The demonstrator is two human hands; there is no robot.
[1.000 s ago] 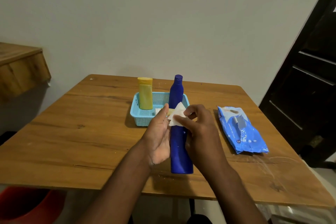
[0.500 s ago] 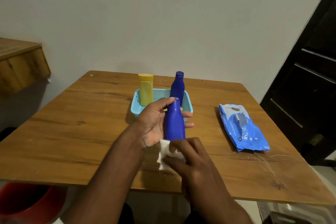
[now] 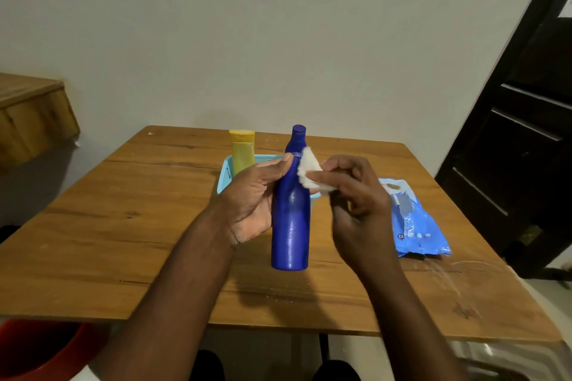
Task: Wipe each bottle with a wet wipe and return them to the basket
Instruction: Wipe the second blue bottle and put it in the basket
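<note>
Moved: wipe (image 3: 308, 171) up from bottle (image 3: 291, 219) base to its neck
Left hand (image 3: 252, 202): gripping bottle
Right hand (image 3: 356, 195): pinching wipe

Single head view, wide-angle, worn on person. Looks forward and down across table (image 3: 93, 226) toward wall (image 3: 278, 40). Hands (image 3: 253, 198) close, frame centre; forearms enter from bottom edge. Table's far edge mid-frame, door (image 3: 526, 133) at right, edges bowed by lens.
</note>
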